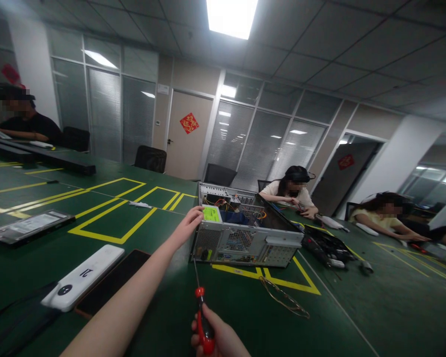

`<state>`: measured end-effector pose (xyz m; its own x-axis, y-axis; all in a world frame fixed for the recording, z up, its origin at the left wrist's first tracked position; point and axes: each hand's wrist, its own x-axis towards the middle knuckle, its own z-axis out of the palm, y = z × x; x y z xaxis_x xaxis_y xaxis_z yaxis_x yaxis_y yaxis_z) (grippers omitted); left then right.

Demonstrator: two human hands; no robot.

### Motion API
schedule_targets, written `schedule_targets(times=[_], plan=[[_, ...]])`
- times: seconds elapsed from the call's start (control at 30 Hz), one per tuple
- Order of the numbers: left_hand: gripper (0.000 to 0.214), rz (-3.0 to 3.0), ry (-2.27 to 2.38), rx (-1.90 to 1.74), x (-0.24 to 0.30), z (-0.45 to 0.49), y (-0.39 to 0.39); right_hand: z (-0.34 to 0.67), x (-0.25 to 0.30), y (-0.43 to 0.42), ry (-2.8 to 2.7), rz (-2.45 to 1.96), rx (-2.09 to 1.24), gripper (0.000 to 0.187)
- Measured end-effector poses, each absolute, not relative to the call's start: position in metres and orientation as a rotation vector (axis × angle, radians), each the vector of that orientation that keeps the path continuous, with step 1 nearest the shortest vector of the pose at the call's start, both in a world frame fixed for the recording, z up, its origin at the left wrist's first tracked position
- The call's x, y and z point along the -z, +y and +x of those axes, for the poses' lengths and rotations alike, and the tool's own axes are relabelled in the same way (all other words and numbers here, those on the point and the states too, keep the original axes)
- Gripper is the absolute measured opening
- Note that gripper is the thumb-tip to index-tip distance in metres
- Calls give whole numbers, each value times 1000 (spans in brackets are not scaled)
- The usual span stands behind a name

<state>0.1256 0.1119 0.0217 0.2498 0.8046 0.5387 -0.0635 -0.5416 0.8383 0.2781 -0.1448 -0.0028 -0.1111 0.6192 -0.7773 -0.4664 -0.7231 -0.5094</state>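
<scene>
An opened computer case lies on its side on the green table, with cables and a yellow-green labelled power supply showing inside. My left hand has its fingers bent over the case's left edge, beside that label. In my right hand is a red and black screwdriver, the fingers wrapped round its handle. Its thin shaft points away from me, and the tip meets the lower left corner of the case's near panel. Whether it sits in a screw is too small to tell.
A white device marked 21 and a dark flat slab lie at left, near a hard drive. Glasses-like wire loops lie in front of the case. At right is an open black tool case. Several people sit around the table.
</scene>
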Motion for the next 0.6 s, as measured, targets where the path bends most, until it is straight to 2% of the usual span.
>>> schedule_targets(times=[0.1, 0.27, 0.43, 0.6], plan=[[49, 1737, 700, -1405, -21, 126, 113, 279, 9, -143, -204, -1415, -1930, 52], [55, 1737, 680, -1411, -19, 128, 117, 280, 9, -142, -184, -1408, -1937, 61], [57, 1736, 659, -1415, -16, 130, 119, 286, 12, -142, -288, -1320, -1991, 46], [55, 1740, 700, -1430, -13, 133, 119, 293, 11, -140, -389, -1130, -2081, 45]])
